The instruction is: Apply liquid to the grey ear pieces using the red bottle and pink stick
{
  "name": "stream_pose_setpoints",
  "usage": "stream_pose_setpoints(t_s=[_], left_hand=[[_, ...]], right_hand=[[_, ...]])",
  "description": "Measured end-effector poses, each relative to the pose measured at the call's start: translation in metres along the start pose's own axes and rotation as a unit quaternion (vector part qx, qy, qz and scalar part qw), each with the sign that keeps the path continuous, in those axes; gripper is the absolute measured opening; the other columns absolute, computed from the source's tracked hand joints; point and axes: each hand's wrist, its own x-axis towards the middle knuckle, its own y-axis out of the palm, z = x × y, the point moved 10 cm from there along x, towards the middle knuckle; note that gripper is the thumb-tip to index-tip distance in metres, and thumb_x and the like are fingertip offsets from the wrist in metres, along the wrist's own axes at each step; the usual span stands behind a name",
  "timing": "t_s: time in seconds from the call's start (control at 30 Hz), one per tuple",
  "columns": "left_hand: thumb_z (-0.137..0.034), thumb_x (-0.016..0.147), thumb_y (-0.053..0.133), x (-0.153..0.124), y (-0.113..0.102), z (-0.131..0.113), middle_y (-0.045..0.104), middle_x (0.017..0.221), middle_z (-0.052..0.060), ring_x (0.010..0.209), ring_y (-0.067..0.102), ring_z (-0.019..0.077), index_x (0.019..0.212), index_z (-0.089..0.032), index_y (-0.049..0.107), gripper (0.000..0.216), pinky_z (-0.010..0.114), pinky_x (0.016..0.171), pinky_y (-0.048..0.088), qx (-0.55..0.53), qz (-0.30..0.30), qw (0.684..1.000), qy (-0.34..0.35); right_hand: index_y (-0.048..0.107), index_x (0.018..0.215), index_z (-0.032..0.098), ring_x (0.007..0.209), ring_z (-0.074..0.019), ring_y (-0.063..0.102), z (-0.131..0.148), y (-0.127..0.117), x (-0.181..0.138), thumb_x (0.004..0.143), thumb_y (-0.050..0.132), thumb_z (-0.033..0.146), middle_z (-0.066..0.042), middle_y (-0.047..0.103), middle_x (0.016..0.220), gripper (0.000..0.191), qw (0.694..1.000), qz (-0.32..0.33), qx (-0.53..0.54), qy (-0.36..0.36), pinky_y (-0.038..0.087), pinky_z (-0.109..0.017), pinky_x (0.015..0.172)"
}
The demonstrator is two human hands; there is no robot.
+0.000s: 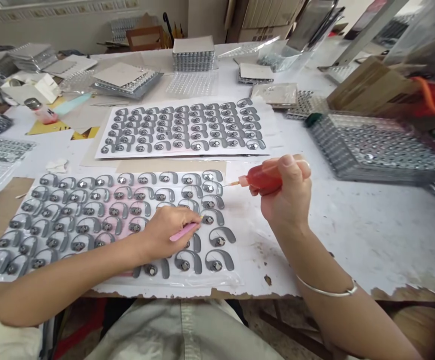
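Note:
My right hand (291, 197) is wrapped round a squeeze bottle (264, 176) of red liquid, its thin needle tip pointing left at the right-hand column of parts. A thin pink-handled tool (184, 232) is pinched in my left hand (172, 226); its tip is close to a part near the right side of the near sheet. Rows of grey hook-shaped pieces (223, 234), each with a round metallic end, lie on this white sheet (236, 272). Some pieces are hidden under my left hand and forearm.
Behind lies a second sheet (272, 112) of similar grey pieces. Stacked plastic trays (371, 150) of small parts stand at the right, beside a cardboard box (367, 85). A small bottle (41, 111) with a dark cap is at the left. More tray stacks (193, 54) line the back.

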Motion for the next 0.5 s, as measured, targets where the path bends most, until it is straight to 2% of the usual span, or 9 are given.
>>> stream_pose_setpoints(t_s=[0.1, 0.27, 0.4, 0.5], left_hand=[[-0.014, 0.084, 0.057, 0.002, 0.001, 0.000, 0.075, 0.087, 0.005, 0.075, 0.072, 0.0171, 0.090, -0.015, 0.069, 0.014, 0.026, 0.068, 0.059, -0.018, 0.018, 1.000, -0.007], [-0.015, 0.084, 0.057, 0.009, -0.008, -0.006, 0.074, 0.086, 0.006, 0.075, 0.072, 0.0172, 0.089, -0.015, 0.068, 0.012, 0.025, 0.067, 0.059, 0.033, 0.005, 0.999, 0.032], [-0.011, 0.084, 0.054, 0.013, -0.010, -0.017, 0.075, 0.089, 0.006, 0.081, 0.072, 0.0166, 0.093, -0.013, 0.065, 0.014, 0.024, 0.067, 0.060, 0.087, -0.033, 0.989, 0.116], [-0.008, 0.084, 0.051, 0.012, -0.001, -0.024, 0.075, 0.093, 0.006, 0.081, 0.072, 0.0155, 0.095, -0.012, 0.064, 0.017, 0.024, 0.065, 0.061, 0.138, -0.030, 0.975, 0.173]], right_hand=[[0.055, 0.059, 0.024, 0.051, -0.0173, 0.059, 0.000, -0.001, 0.001, 0.081, 0.064, 0.049, 0.002, 0.056, 0.056, 0.035, 1.000, -0.002, -0.015, -0.002, 0.033, -0.029, 0.037], [0.056, 0.057, 0.023, 0.050, -0.0177, 0.059, 0.008, 0.000, -0.005, 0.083, 0.062, 0.049, 0.000, 0.055, 0.052, 0.038, 0.998, -0.014, -0.049, -0.043, 0.033, -0.030, 0.038], [0.060, 0.064, 0.022, 0.050, -0.0174, 0.057, 0.010, 0.001, -0.011, 0.082, 0.065, 0.046, 0.000, 0.057, 0.055, 0.030, 0.991, -0.018, -0.101, -0.091, 0.039, -0.031, 0.042], [0.062, 0.067, 0.022, 0.061, -0.0177, 0.059, 0.018, 0.009, -0.018, 0.079, 0.068, 0.044, -0.001, 0.061, 0.066, 0.025, 0.972, 0.004, -0.163, -0.172, 0.047, -0.034, 0.055]])
